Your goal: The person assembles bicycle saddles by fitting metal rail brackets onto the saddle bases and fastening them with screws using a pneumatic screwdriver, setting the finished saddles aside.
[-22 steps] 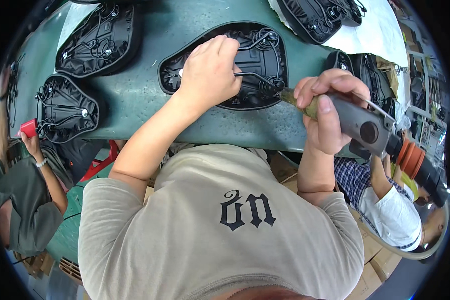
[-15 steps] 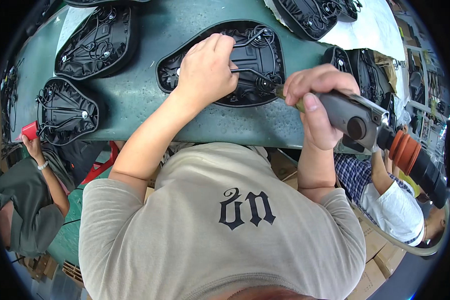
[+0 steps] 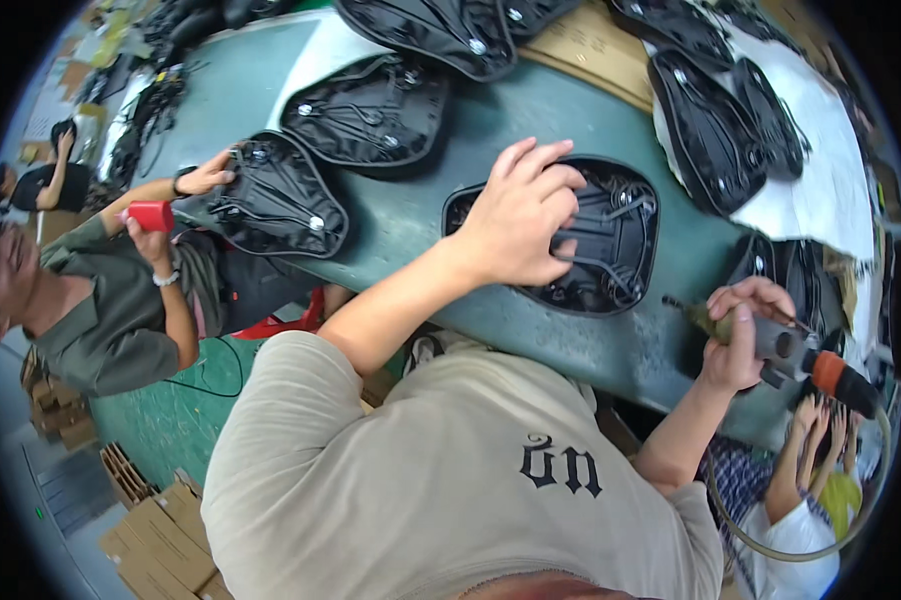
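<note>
An upturned black bicycle saddle (image 3: 592, 235) lies on the green worktable, its metal rods and coil springs facing up. My left hand (image 3: 515, 220) is over its narrower end, fingers spread and thumb close to a rod; whether it touches the saddle is hard to tell. To the right of the saddle, my right hand (image 3: 732, 362) is wrapped round a grey air screwdriver (image 3: 778, 345) with an orange-and-black hose end. The tool's tip points left, apart from the saddle, above the table's near edge.
More upturned saddles (image 3: 365, 115) lie at the far left, the back and on white sheeting (image 3: 800, 195) at right. Left, a co-worker holds a red bottle (image 3: 150, 215) beside another saddle (image 3: 280, 195). A hose (image 3: 885, 450) loops at right; other people sit there.
The screwdriver has come away from the saddle's springs, rightward with my right hand. My left hand's fingers have loosened from the rod and spread. The whole view has shifted.
</note>
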Tool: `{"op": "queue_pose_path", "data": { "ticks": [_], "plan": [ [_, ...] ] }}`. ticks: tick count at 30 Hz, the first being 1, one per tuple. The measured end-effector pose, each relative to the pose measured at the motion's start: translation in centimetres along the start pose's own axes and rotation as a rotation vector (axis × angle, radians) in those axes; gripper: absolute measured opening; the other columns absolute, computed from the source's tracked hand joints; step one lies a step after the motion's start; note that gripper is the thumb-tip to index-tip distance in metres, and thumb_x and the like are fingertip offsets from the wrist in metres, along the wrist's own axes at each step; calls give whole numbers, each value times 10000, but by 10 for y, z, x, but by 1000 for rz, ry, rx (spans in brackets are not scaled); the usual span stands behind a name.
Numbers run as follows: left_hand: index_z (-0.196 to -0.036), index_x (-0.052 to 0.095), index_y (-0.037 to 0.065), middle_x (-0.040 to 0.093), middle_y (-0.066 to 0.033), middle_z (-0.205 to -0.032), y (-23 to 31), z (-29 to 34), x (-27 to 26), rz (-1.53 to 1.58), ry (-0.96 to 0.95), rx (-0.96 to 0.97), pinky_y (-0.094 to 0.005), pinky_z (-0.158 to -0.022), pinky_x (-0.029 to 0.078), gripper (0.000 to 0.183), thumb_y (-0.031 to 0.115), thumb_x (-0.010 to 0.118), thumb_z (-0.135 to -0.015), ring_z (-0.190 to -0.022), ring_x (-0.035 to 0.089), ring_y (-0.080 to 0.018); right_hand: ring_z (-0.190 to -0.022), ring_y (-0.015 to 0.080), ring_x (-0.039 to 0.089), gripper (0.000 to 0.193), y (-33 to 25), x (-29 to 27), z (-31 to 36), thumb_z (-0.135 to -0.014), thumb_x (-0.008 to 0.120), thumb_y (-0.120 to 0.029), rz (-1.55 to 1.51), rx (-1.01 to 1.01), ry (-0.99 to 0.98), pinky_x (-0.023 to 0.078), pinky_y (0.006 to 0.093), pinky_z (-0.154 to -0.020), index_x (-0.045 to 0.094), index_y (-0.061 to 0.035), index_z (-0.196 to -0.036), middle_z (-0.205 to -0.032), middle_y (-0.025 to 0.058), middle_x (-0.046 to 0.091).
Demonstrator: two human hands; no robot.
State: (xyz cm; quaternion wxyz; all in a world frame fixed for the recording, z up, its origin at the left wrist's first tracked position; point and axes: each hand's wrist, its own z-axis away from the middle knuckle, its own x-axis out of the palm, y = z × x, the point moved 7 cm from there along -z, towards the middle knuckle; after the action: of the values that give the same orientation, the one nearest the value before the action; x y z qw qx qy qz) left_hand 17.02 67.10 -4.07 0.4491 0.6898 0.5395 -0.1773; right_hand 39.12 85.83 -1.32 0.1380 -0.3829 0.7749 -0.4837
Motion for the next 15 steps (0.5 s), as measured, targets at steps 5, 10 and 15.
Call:
{"op": "queue_pose_path", "data": {
  "ticks": [5, 10, 15],
  "plan": [
    [-813, 539, 85, 674, -133, -1123, -32, 4, -97, -33, 331, -85, -507, -1014, 481, 361, 120, 839, -615, -1215, 603, -422, -703, 191, 603, 342, 47, -1, 11, -890, 568, 129, 12, 104, 48, 539, 345, -668, 498, 19, -1205, -1057, 166, 585],
    [-893, 559, 16, 638, -69, -978, -151, 46, -226, -37, 932, -674, -309, -837, 505, 405, 240, 883, -796, -904, 605, -175, -705, 185, 600, 337, 43, -6, 13, -897, 568, 127, 5, 77, 70, 544, 343, -672, 502, 17, -1209, -1051, 163, 585],
    [-1008, 654, -90, 697, -134, -936, -353, 87, -314, -128, 989, -1145, -362, -744, 522, 575, 300, 908, -670, -803, 648, -209, -723, 188, 614, 350, 37, -9, 21, -896, 570, 120, -13, 33, 99, 544, 335, -673, 491, 11, -1220, -1058, 155, 582]
  ]
}}
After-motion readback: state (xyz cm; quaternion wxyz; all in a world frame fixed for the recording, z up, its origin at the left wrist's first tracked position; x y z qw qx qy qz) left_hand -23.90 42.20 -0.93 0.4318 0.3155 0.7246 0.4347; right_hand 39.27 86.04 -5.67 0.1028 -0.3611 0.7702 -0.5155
